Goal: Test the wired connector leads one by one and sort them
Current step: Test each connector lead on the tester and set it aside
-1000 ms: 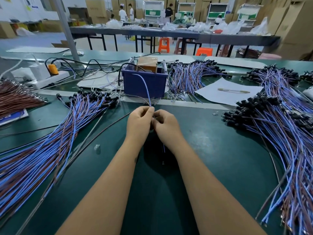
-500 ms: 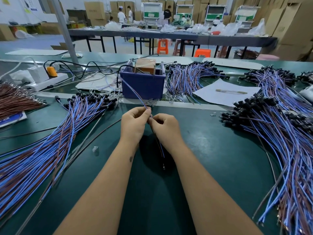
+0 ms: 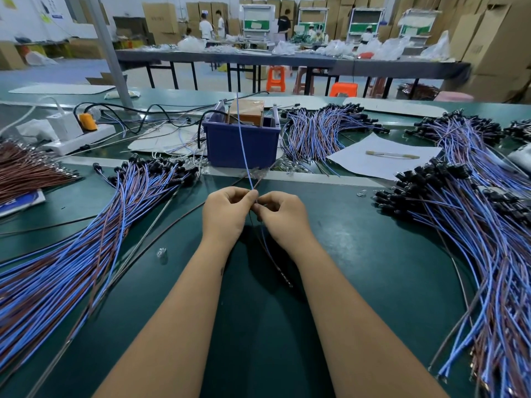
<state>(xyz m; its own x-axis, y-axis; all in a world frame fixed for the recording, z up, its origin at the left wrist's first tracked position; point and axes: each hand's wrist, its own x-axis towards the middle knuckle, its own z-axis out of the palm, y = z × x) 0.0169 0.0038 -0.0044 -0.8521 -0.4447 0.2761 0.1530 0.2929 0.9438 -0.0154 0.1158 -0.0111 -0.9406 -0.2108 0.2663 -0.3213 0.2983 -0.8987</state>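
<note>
Two bare hands meet over the green table (image 3: 359, 268), just in front of the blue bin (image 3: 242, 146): the left hand (image 3: 225, 215) and right hand (image 3: 283, 215) each pinch one blue-and-brown wired lead (image 3: 243, 156), its blue strand rising past the bin, its brown tail hanging below. Lead bundles (image 3: 86, 239) fan out left of the bin, further bundles (image 3: 474, 225) right.

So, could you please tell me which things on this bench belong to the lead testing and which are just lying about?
Job in hand:
- blue lead, pinched by left hand and right hand
- left pile of leads
- right pile of leads
- blue bin holding a tester

Lying about:
- sheet of paper with a pen
- power strip
- brown wire bundle
</note>
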